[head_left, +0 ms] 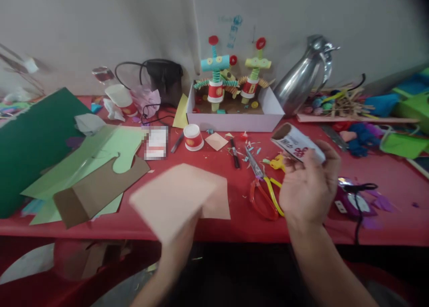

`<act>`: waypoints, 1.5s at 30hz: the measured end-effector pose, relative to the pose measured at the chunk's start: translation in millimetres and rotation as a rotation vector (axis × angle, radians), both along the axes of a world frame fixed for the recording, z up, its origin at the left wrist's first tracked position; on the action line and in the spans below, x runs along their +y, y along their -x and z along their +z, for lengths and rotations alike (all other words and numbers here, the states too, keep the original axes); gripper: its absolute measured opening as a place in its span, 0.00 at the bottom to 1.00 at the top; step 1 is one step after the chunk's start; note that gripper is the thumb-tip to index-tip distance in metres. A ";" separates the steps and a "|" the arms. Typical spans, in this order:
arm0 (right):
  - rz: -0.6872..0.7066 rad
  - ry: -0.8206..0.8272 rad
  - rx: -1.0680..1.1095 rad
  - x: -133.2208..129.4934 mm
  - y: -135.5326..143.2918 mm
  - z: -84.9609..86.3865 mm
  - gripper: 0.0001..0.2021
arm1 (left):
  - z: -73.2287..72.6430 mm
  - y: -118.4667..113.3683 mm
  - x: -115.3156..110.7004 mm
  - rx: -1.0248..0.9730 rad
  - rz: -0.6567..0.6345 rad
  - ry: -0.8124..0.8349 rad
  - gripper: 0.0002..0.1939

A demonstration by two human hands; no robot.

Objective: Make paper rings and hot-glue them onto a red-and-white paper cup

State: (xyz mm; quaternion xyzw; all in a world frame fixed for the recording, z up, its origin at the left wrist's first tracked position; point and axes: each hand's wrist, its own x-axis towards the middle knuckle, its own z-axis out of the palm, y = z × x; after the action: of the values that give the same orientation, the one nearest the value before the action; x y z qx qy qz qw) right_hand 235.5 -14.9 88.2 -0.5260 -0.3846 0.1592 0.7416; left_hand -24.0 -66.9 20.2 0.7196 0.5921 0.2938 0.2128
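Left hand (188, 226): closed on the near part of one peach sheet (177, 195); fingers mostly hidden behind the paper, exact spread impossible to tell.
Right hand (306, 191): thumb and fingers closed around one end of one white tube (296, 141), raised above the table, open brown end tilted up and left.
Peach layers: two showing, the lower one to the right; cannot tell whether joined.
Scissors (263, 195): red and yellow handles near the right hand; one pair or two, cannot tell.
Figures (215, 90): two plainly standing in one white box (234, 122), plus part of a third behind.
Cup (193, 138): one, upside down before the box.
Small square (216, 141): one, peach, just right of the cup.
Jug (303, 72): one, metal, beside the box's right end.
Table edge: running below both hands, crossed by both forearms.
Room: red tabletop (238, 208) showing between sheet and scissors; tighter farther back, with scraps about the blades.
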 end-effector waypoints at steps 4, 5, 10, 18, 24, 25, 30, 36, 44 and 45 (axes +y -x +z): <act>-0.046 0.002 0.071 -25.1 -3.6 -7.7 0.10 | -8.9 -20.0 -2.8 -0.173 0.076 0.157 0.24; -0.005 0.025 0.075 -30.7 -1.1 -11.9 0.10 | -8.4 -22.3 -1.3 -0.208 0.077 0.184 0.24; 0.513 0.429 -0.088 -56.7 26.2 -42.2 0.15 | -1.7 -23.2 3.9 -0.189 0.004 0.141 0.24; 0.583 0.505 -0.458 -70.6 50.9 -61.2 0.17 | 16.7 15.1 -16.3 0.001 -0.088 0.159 0.31; 0.577 0.449 -0.678 -72.8 58.6 -70.9 0.17 | 8.4 13.1 -25.8 -0.024 -0.087 0.155 0.34; 0.575 0.443 -0.715 -72.8 58.8 -71.8 0.17 | 7.1 11.3 -25.6 -0.006 -0.087 0.120 0.32; 0.591 0.416 -0.784 -72.1 57.6 -70.3 0.16 | 4.0 9.2 -13.5 0.091 -0.107 -0.046 0.39; 0.567 0.397 -0.753 -72.0 62.7 -70.2 0.16 | -0.9 8.9 -3.1 0.028 -0.117 0.045 0.45; 0.587 0.412 -0.747 -73.9 60.2 -70.5 0.23 | 0.0 8.7 -6.7 0.024 -0.103 0.069 0.43; 0.578 0.415 -0.748 -74.9 58.5 -70.2 0.26 | 0.9 10.3 -5.0 0.032 -0.114 0.066 0.43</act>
State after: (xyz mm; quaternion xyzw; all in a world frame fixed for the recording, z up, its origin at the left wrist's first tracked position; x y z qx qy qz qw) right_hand 177.0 -89.8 17.9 -0.5554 -0.7134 0.2317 0.3590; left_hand -34.3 -71.9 21.2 0.7494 0.5628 0.2497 0.2434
